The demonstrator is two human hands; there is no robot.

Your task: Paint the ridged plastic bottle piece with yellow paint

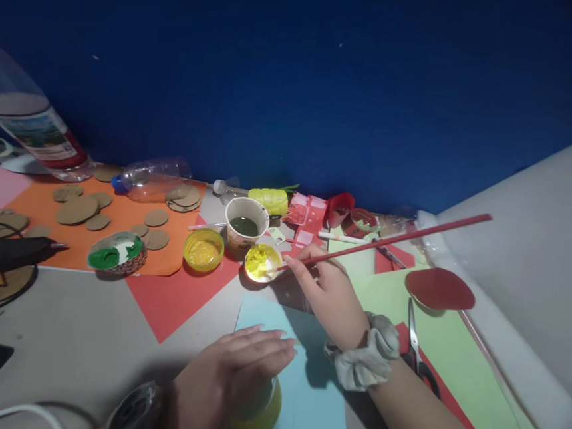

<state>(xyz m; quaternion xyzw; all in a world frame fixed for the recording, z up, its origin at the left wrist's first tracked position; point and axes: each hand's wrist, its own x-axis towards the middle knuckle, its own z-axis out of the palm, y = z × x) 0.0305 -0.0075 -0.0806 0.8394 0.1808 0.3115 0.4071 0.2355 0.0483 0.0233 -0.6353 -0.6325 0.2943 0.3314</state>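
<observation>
My right hand (pixel 326 291) pinches a long red paintbrush (pixel 394 240), and the brush tip rests in a small white cup of yellow-green paint (pixel 262 262). My left hand (pixel 232 370) lies over a yellow object (pixel 261 416), its fingers together across the top; the object sits on a light blue paper sheet (pixel 310 390). A grey scrunchie (pixel 366 358) is round my right wrist. Behind the small cup stands a paper cup of dark green water (pixel 245 227), with a yellow lid of yellow paint (pixel 203 250) to its left.
A dish of green and white paint (pixel 116 253) and several cardboard discs (pixel 79 210) lie on orange paper. A black glue gun (pixel 7 253) is at left, plastic bottles (pixel 152 177) behind. Scissors (pixel 417 349) and a red paper oval (pixel 439 289) rest on green paper at right.
</observation>
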